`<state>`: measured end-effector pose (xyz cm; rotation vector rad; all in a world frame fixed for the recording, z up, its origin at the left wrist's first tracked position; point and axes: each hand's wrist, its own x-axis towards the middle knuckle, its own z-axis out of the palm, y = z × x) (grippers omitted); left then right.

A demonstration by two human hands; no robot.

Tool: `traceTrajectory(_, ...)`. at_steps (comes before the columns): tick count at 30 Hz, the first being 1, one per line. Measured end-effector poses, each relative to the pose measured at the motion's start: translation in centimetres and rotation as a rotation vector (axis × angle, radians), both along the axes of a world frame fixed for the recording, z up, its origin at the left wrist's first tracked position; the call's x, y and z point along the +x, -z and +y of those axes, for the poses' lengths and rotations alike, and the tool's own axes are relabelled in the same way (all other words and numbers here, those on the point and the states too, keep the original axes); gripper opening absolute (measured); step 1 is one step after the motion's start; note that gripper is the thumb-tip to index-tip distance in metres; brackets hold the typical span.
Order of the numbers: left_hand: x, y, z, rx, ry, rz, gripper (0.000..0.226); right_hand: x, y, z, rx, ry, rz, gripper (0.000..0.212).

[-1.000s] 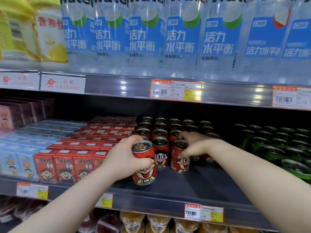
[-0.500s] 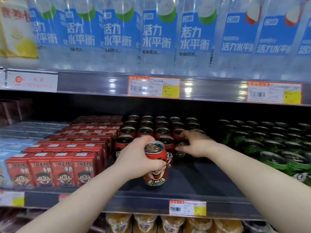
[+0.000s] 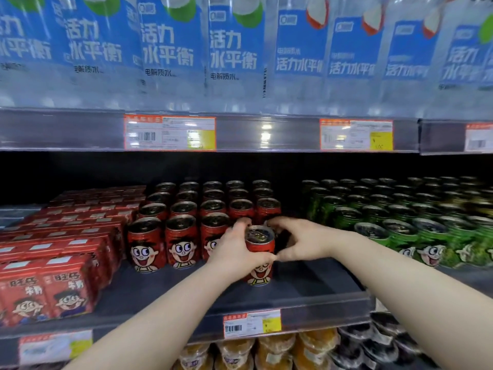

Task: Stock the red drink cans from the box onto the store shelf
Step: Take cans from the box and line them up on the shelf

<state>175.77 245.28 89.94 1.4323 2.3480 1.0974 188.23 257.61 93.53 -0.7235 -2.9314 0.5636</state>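
Note:
A red drink can (image 3: 260, 263) with a cartoon face is upright at the front of the dark shelf (image 3: 306, 287), its base at the shelf surface. My left hand (image 3: 234, 252) wraps its left side. My right hand (image 3: 301, 241) cups its right side, fingertips at the rim and thumb against the wall. Rows of matching red cans (image 3: 181, 241) stand just left of and behind it. The box is out of view.
Red milk cartons (image 3: 53, 265) fill the shelf's left part and green cans (image 3: 400, 222) fill the right. Bare shelf lies in front of and to the right of the held can. Water bottles (image 3: 234, 49) line the shelf above. Jars (image 3: 240, 351) sit below.
My left hand carried the can to the right and deeper into the shelf, beside the front row. My right hand left the rear cans and came onto this can.

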Motion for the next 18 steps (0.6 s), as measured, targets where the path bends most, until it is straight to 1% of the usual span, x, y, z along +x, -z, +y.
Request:
traceTrajectory(2, -0.2, -0.1, -0.6, 0.011, 0.003, 0.035, 0.087, -0.3, 0.0, -0.6, -0.041, -0.057, 0.032, 0.088)
traceTrajectory(3, -0.5, -0.2, -1.0, 0.014, -0.001, 0.053, 0.084, -0.6, 0.0, -0.8, -0.062, -0.068, 0.047, 0.087)
traceTrajectory(5, -1.3, -0.3, -2.2, 0.024, -0.021, 0.067, 0.075, -1.3, 0.2, -1.0, -0.096, -0.081, 0.061, 0.079)
traceTrajectory(7, -2.5, 0.1, -3.4, 0.006, -0.053, 0.058, 0.06, -2.0, 0.4, -0.9, -0.086, -0.068, 0.068, 0.074)
traceTrajectory(9, -3.8, 0.9, -4.6, -0.053, -0.091, 0.036, 0.045, -2.7, 0.5, -0.5, -0.072, -0.034, 0.086, 0.074)
traceTrajectory(11, -4.8, 1.8, -5.7, -0.119, -0.12, 0.016, 0.035, -3.2, 0.6, -0.3, -0.053, 0.006, 0.102, 0.079)
traceTrajectory(14, -5.6, 2.8, -6.7, -0.192, -0.135, 0.039, 0.032, -4.2, 0.6, -0.3, -0.01, 0.065, 0.121, 0.086)
traceTrajectory(18, -5.8, 3.3, -7.1, -0.234, -0.119, 0.072, 0.033, -5.3, 0.9, -0.2, -0.063, 0.144, 0.154, 0.076)
